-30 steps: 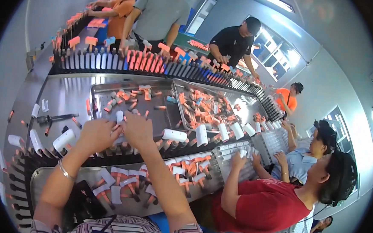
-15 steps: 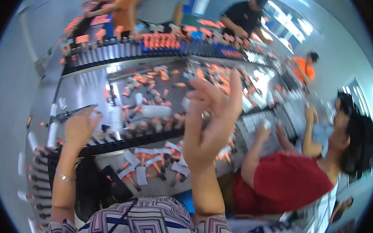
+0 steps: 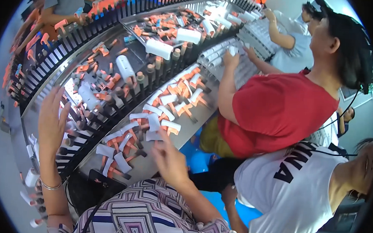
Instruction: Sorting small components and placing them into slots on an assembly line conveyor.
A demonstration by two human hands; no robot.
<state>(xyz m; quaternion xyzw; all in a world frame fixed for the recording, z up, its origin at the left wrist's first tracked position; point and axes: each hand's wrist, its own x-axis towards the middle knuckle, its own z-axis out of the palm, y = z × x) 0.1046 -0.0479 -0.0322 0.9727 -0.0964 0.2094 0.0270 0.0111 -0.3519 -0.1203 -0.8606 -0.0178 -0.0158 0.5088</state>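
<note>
A curved steel counter [image 3: 194, 130] runs under both hands, strewn with white and orange caps [image 3: 161, 115] just beyond the right hand [image 3: 171, 158]. A black row of pegs [image 3: 110, 112] crosses it between the hands, and white tubes [image 3: 125, 66] lie past the left hand [image 3: 51, 121].

The left hand [image 3: 51, 121] hangs open at about nine o'clock, fingers spread above the black slotted rack [image 3: 87, 127] of the steel desk [image 3: 194, 127]. The right hand [image 3: 169, 158] lies near six o'clock, fingers loose, its tips just beside a heap of white-and-orange pieces [image 3: 152, 123] in the near tray; whether it has a grip on one cannot be told. At three o'clock a person in a red shirt [image 3: 276, 111] reaches both arms toward white tubes [image 3: 218, 54]. White caps [image 3: 158, 48] sit on pegs toward twelve.
</note>
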